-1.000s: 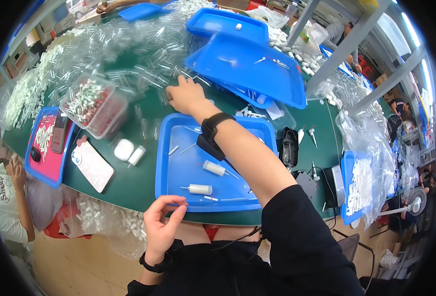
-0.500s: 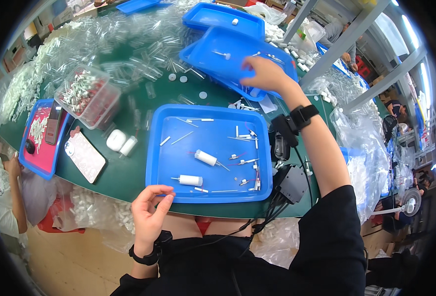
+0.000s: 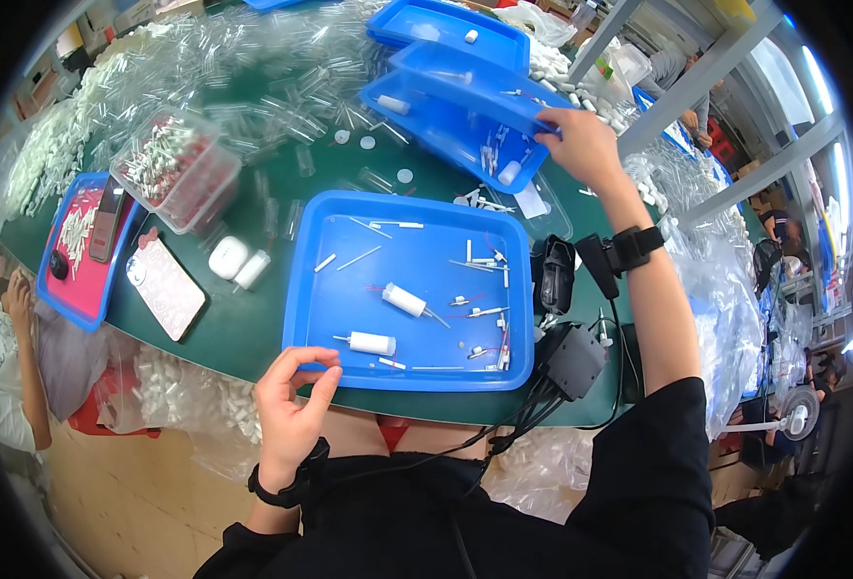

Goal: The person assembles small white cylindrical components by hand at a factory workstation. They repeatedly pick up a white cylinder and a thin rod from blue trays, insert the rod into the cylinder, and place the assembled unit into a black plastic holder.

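A blue tray [image 3: 310,318] lies on the green table in front of me, holding two white cylinders [image 3: 404,300] and several thin pins and wires. My left hand [image 3: 293,410] hovers at the tray's near edge, thumb and forefinger curled together; I see nothing in it. My right hand [image 3: 586,145] reaches to the far right and grips the edge of a tilted blue tray [image 3: 446,121], which holds small white parts and rests over another blue tray [image 3: 446,24].
A heap of clear plastic tubes [image 3: 204,58] covers the far table. A clear box of red-and-white parts [image 3: 170,169], a phone [image 3: 164,287], a white earbud case [image 3: 225,258] and a pink-lined tray [image 3: 74,241] sit left. Black devices and cables [image 3: 561,338] lie right of the tray. A person [image 3: 1,367] sits at left.
My right hand has swung from the far middle of the table to the right and taken hold of the tilted blue tray. My left hand stays near the front tray's edge.
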